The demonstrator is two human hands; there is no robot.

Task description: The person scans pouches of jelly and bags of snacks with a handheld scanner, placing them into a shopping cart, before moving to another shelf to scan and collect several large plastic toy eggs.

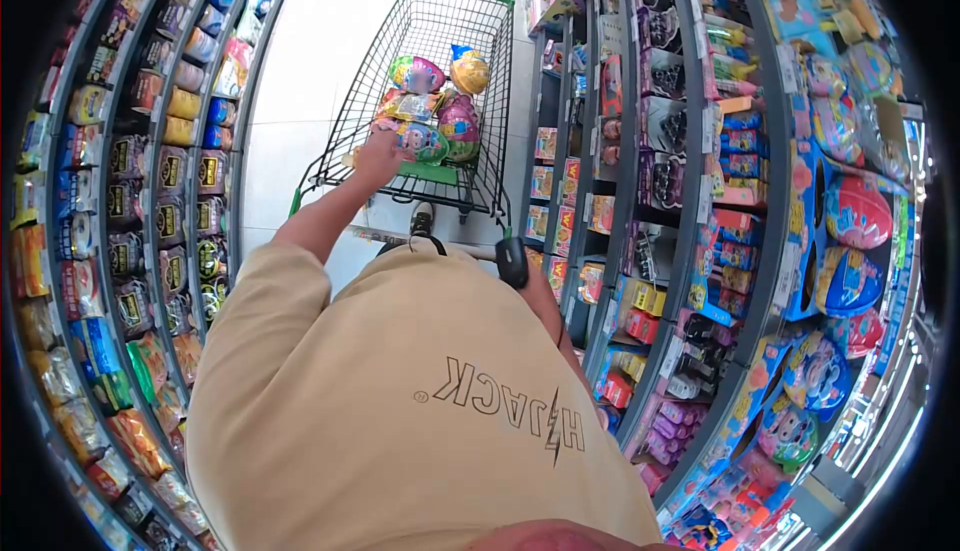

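My left hand (378, 158) reaches into the wire shopping cart (352, 101). It is closed around the left end of a green-and-clear egg-shaped toy package (425, 144). Beyond it lie a pink-and-green egg package (417, 74), a purple one (458, 129), an orange one with a blue top (468, 71) and a yellowish packet (412, 106). Near the right end of the cart handle, my right hand (536, 279) is mostly covered by a black device (512, 263), and its fingers are hidden.
Shelves of packaged snacks (125, 156) line the left side. On the right, shelves hold small boxed goods (545, 181) and large egg-shaped packages (858, 213). The white tiled floor (290, 71) runs along the cart's left, and my shoe (423, 216) shows beneath the cart's near end.
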